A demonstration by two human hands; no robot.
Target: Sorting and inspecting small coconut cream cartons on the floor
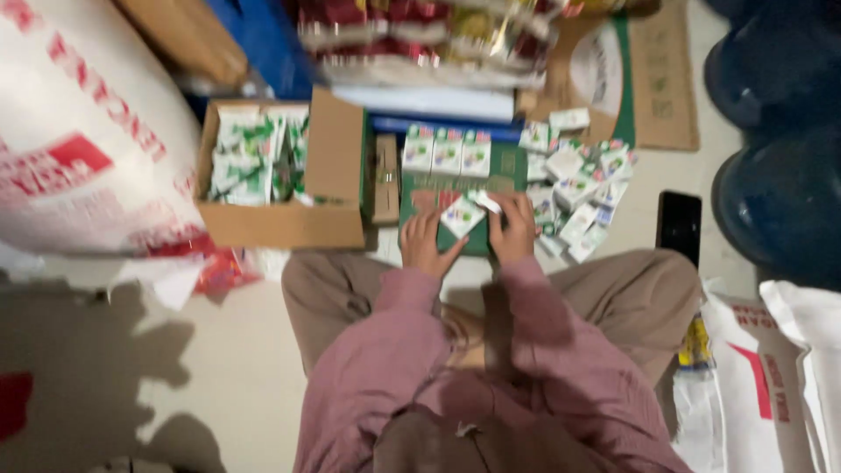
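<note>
Matt brown cardboard box point(280, 223) at left; glossy printed paper packets point(574, 188) at right; soft mauve cloth sleeves point(534, 307) near.

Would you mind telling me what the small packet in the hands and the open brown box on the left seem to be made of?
Small packet: probably printed paper or thin card, white and green; blur hides the finish. Open brown box: corrugated cardboard by its look, matte brown with folded flaps.
</note>
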